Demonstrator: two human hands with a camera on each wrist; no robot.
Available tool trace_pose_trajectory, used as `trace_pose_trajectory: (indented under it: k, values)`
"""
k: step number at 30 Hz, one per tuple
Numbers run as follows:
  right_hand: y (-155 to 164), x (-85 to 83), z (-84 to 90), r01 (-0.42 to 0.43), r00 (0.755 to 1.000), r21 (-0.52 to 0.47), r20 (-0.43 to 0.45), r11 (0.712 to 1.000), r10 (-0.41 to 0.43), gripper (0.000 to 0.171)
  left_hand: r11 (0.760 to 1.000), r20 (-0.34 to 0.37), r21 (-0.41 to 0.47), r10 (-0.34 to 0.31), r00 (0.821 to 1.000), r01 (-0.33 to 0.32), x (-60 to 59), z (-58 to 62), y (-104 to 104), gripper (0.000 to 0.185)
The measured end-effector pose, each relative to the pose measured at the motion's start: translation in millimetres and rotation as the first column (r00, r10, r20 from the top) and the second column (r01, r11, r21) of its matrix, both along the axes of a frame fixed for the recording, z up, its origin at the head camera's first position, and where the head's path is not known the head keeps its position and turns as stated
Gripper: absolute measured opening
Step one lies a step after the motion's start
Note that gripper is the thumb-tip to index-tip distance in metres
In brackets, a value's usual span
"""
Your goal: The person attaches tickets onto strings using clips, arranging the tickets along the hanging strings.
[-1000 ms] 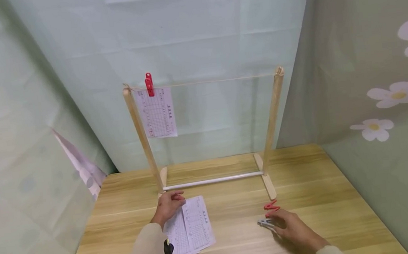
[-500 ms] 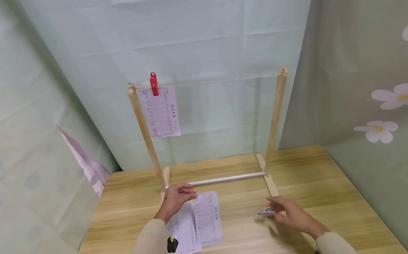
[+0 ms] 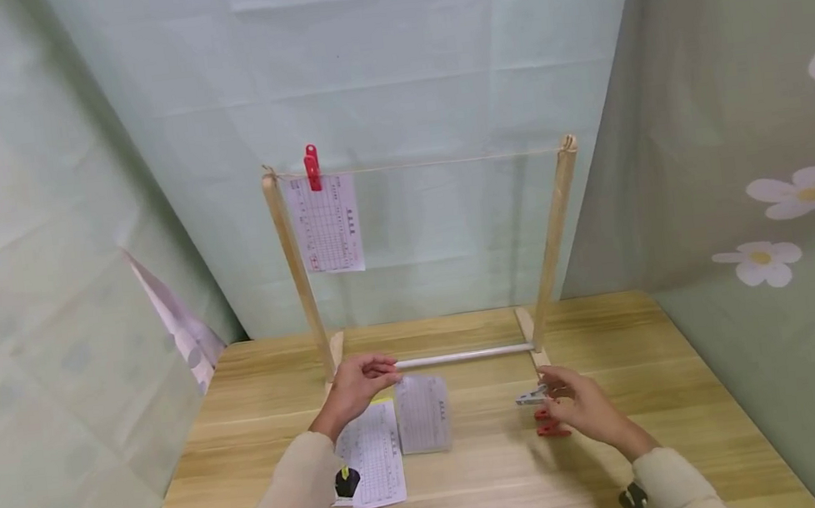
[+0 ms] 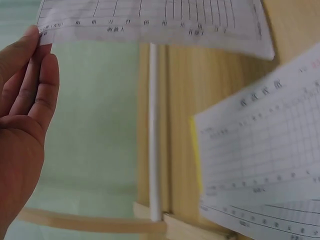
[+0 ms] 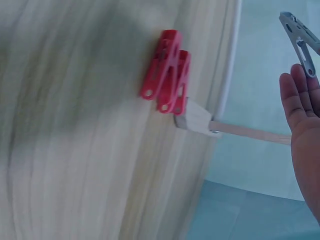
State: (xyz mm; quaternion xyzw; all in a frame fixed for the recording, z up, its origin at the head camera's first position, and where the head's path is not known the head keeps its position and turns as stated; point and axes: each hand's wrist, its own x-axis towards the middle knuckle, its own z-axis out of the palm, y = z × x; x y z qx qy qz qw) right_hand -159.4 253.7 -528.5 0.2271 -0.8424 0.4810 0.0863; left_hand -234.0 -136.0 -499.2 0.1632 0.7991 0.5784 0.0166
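My left hand (image 3: 362, 389) pinches a printed paper form (image 3: 423, 415) by its corner, between thumb and fingers. In the left wrist view that form (image 4: 150, 20) hangs above the wooden table, apart from the sheets below. More printed forms (image 3: 378, 463) lie on the table under my left forearm, with a yellow edge (image 4: 196, 150) showing beside them. A grey clothespin (image 3: 532, 396) is held at the fingertips of my right hand (image 3: 583, 406), raised off the table in the right wrist view. Under that hand lie red clothespins (image 5: 167, 75), one overlapping another.
A wooden frame (image 3: 554, 229) with a string (image 3: 435, 162) across its top stands at the table's back. Near the string's left end, a red clothespin (image 3: 312, 170) holds another form (image 3: 329, 229). A white rod (image 3: 464, 356) joins the frame's feet. Fabric hangs around the table.
My left hand has lifted one form off the others and moved it right and away from me. My right hand has raised the grey clothespin from beside the red ones and moved farther back.
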Motion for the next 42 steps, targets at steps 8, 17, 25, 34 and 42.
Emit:
trace_pose_trajectory:
  k: [8,17,25,34,42]
  values:
    - [-4.5,-5.6,11.7,-0.001,1.000,-0.144,0.000,0.990,0.001,0.047,0.999,-0.089,0.029,0.033,0.996,-0.030,0.9,25.5,10.2,0.021]
    - [-7.6,-7.6,22.4,0.086,0.995,-0.168,0.055,0.982,-0.077,0.048,0.994,-0.187,0.026,0.106,0.977,-0.103,0.0,58.7,10.3,0.022]
    - [-11.0,-15.2,41.7,0.091,0.996,-0.191,0.017,0.977,-0.089,0.045,0.994,-0.211,0.014,0.109,0.971,-0.109,-5.1,73.3,-0.8,0.019]
    - [-15.4,-27.2,65.7,0.040,0.996,-0.173,-0.070,0.984,-0.053,0.040,0.991,-0.231,0.014,0.136,0.963,-0.137,-8.7,100.3,-9.7,0.018]
    - [-17.3,-30.7,80.3,0.069,0.985,-0.174,-0.144,0.982,-0.095,0.037,0.987,-0.258,-0.078,0.116,0.959,-0.140,-11.4,122.4,-11.5,0.014]
